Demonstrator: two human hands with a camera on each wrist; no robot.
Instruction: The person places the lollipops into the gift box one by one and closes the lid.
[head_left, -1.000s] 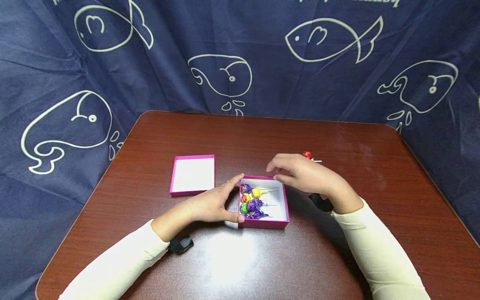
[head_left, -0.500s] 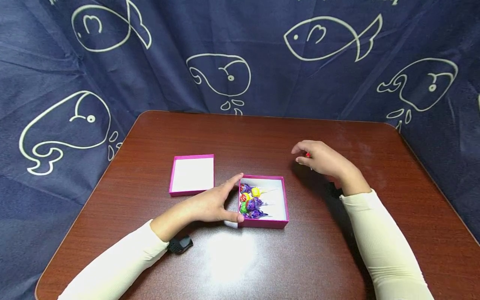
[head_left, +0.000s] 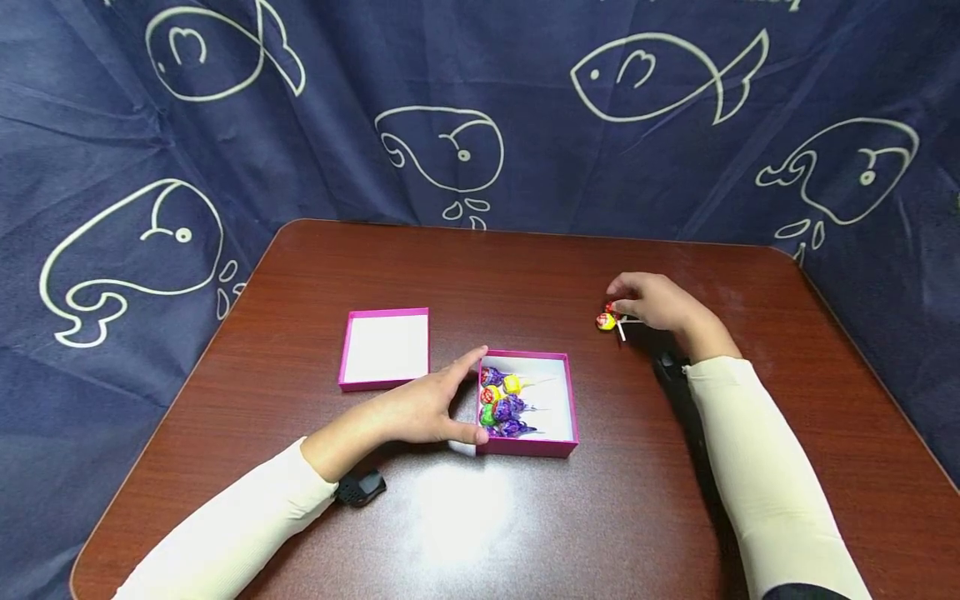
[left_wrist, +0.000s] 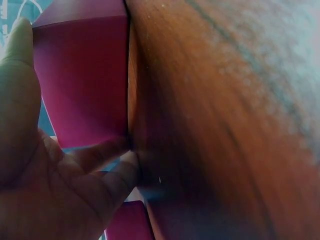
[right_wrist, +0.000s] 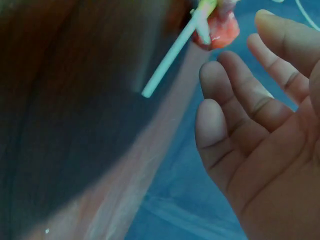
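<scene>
A pink box [head_left: 527,447] with a white inside holds several wrapped lollipops [head_left: 510,407], purple, yellow, red and green, heads toward the left. My left hand [head_left: 427,410] spans its left side, thumb at the near corner and index finger at the far corner; the left wrist view shows the box's pink wall [left_wrist: 85,80] between thumb and fingers. Farther right, my right hand [head_left: 651,302] hovers by a yellow-and-red lollipop [head_left: 605,322] and a red lollipop [head_left: 609,307], partly hidden by it. In the right wrist view its fingers are loosely bent, apart from the white stick [right_wrist: 170,61].
A pink lid [head_left: 386,348], white inside, lies left of the box, beyond my left hand. The brown table [head_left: 480,275] has rounded far corners and ends against a dark blue cloth [head_left: 525,67] with white fish and whale drawings.
My right hand has moved from above the box to the right and away, reaching the loose lollipops. The left hand, box and lid stay where they were.
</scene>
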